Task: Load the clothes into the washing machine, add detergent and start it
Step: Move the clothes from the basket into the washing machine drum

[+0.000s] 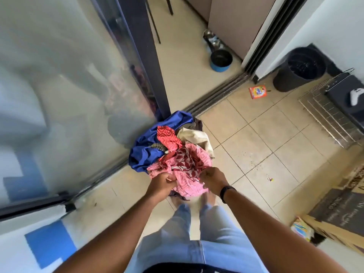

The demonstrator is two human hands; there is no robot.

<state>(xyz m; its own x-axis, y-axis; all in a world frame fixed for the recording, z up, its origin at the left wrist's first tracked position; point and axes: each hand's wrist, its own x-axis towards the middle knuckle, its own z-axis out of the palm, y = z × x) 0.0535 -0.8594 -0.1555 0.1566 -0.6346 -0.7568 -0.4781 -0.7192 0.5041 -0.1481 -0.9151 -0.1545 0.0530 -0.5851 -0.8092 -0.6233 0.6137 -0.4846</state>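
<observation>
Both the left hand (162, 184) and right hand (213, 180) grip the soft, floppy clothes bundle (173, 148) at centre frame, best gathered from underneath.

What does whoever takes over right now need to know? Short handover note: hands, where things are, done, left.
Left hand: grips the near left edge of the bundle of clothes.
Right hand: grips the near right edge of the same bundle.
The bundle, with blue, red, cream and pink cloth, is held in front of the legs over the tiled floor.
Small orange box, possibly the detergent, lies on the floor by the black bin.
No washing machine shows in this view.
Done: clothes gathered up.
Left: load the machine, add detergent, start it.
</observation>
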